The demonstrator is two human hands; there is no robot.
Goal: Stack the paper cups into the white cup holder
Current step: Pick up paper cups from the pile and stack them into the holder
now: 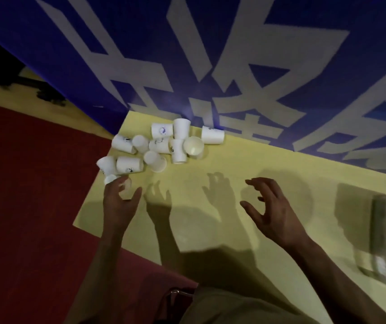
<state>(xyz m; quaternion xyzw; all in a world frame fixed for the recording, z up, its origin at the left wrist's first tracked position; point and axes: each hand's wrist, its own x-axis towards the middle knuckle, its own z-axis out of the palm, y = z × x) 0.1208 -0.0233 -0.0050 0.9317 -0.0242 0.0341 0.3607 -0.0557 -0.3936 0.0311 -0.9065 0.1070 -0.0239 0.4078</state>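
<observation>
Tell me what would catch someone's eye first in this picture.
A jumble of white paper cups lies tipped over at the far left corner of the yellow table. Behind it hangs a blue banner with huge pale characters. The left hand reaches at the nearest cup, while the right hand hovers with spread fingers.
</observation>
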